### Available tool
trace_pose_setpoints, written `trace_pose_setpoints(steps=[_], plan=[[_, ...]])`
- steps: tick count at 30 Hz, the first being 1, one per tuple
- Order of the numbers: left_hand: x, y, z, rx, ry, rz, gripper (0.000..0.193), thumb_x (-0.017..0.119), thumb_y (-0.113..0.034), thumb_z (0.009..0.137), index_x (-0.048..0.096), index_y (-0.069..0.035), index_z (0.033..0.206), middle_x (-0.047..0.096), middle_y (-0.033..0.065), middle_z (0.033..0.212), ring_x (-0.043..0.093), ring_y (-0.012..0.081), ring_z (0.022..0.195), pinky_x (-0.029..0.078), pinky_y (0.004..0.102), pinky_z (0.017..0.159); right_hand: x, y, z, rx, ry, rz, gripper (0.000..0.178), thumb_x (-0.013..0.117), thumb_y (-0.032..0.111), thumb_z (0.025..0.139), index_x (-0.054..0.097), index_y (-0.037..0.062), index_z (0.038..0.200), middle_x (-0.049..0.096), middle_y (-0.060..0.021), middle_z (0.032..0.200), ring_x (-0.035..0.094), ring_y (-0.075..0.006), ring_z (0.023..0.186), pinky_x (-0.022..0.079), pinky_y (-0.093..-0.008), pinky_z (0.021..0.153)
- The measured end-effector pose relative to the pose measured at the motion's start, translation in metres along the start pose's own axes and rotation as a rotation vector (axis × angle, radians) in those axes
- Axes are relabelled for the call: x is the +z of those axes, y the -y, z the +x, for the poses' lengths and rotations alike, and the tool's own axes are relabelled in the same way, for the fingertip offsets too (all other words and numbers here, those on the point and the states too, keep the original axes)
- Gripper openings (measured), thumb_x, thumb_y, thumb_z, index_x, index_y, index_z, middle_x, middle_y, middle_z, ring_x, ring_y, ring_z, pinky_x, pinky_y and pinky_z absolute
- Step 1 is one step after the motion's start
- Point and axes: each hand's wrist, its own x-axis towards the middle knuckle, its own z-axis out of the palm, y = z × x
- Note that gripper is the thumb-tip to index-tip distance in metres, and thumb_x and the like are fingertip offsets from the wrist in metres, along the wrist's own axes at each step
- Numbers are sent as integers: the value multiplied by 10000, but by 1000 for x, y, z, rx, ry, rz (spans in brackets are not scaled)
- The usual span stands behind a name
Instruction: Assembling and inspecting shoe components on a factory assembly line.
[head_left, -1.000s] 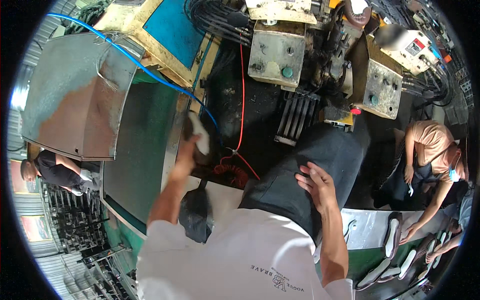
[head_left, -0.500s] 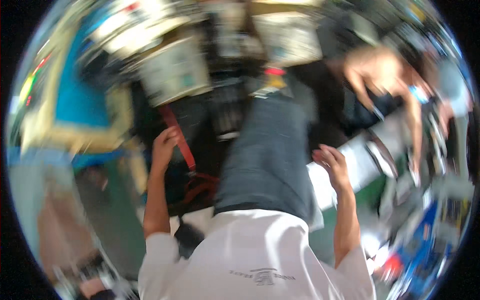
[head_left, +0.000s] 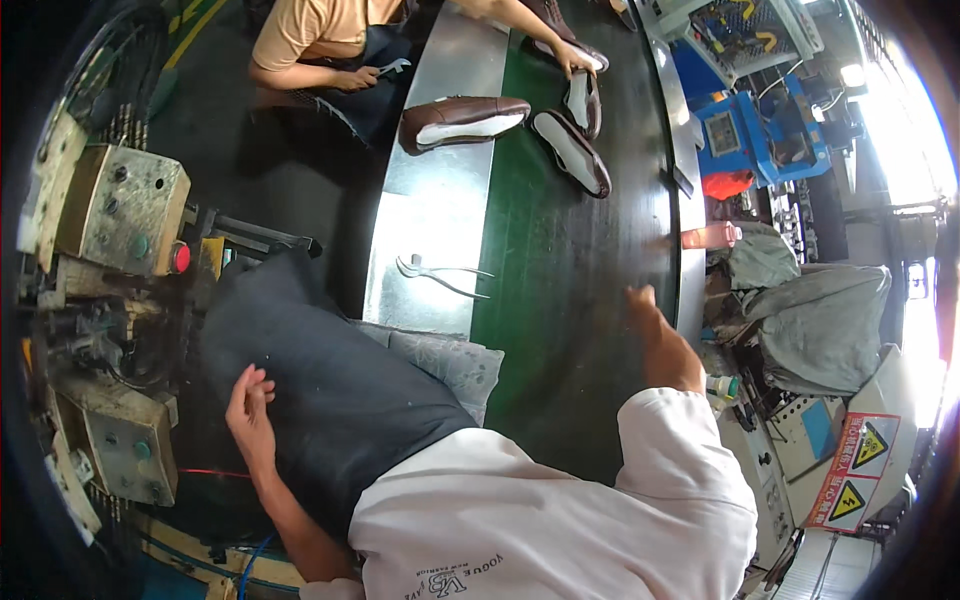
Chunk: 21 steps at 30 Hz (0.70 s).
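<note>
My left hand hangs over the dark trousers on my lap, fingers loosely bent and apart, holding nothing. My right arm reaches over the dark green conveyor belt; the right hand is slightly blurred near the belt's far edge, its fingers mostly hidden. A pair of metal pincers lies on the shiny metal ledge between the hands, touched by neither. Farther ahead, a brown shoe rests on the ledge. Another brown shoe lies on the belt.
Across the ledge, a co-worker holds a wrench in one hand and reaches to a brown shoe with the other. Machine control boxes stand at the left. A pink bottle and a cloth-covered machine are beyond the belt.
My view and body have turned right, bringing the belt, shoes and pincers into clear view. My right arm now extends over the belt; the left hand stays off to the left.
</note>
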Motion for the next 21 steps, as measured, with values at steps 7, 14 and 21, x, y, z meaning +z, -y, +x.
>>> trace_pose_setpoints(steps=[7, 14, 21], plan=[[-64, -5, -29, -50, -172, 239, 356, 540, -103, 1151, 653, 44, 1455, 747, 163, 1294, 722, 214, 1088, 596, 359, 950, -204, 186, 23, -612, -693, 659, 795, 802, 258, 920, 475, 100, 1627, 506, -293, 1600, 503, -462, 1475, 425, -497, 1234], [-69, -8, -65, -151, -277, 197, 329, 558, -103, 1150, 680, 32, 1424, 760, 143, 1262, 727, 205, 1097, 587, 357, 954, -351, 382, 1, -954, -613, 27, 1030, 867, 467, 849, 344, 297, 1720, 300, -328, 1735, 303, -520, 1603, 330, -553, 1294], [-14, -38, -47, -74, -233, 81, 309, 569, -66, 1139, 680, 32, 1411, 749, 152, 1273, 736, 216, 1097, 589, 354, 984, -285, 417, -25, -996, -239, 464, 1315, 862, 671, 783, 237, -22, 1711, 576, -362, 1526, 593, -474, 1417, 483, -462, 1187]])
